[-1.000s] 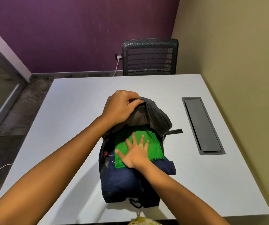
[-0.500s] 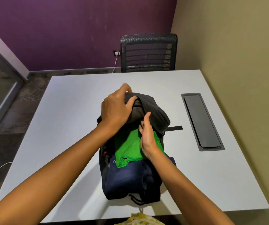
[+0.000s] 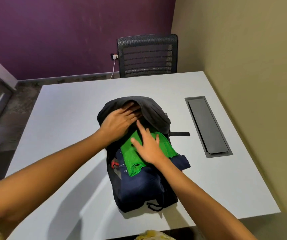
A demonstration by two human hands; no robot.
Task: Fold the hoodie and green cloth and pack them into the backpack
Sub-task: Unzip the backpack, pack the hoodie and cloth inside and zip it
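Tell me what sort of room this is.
Probably a small office or meeting room: a white table with a built-in cable hatch, a mesh office chair and a wall socket.

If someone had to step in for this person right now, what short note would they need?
Left hand: fingers reach under the backpack's top flap, at its opening; whether they grip it is unclear.
Right hand: flat, fingers straight, pressing on the green cloth.
Things: the folded green cloth lies on the folded navy hoodie, both lying on the open backpack on the white table, sticking out of its mouth.
Done: both items folded and stacked.
Left: probably push them fully in, then close the backpack.
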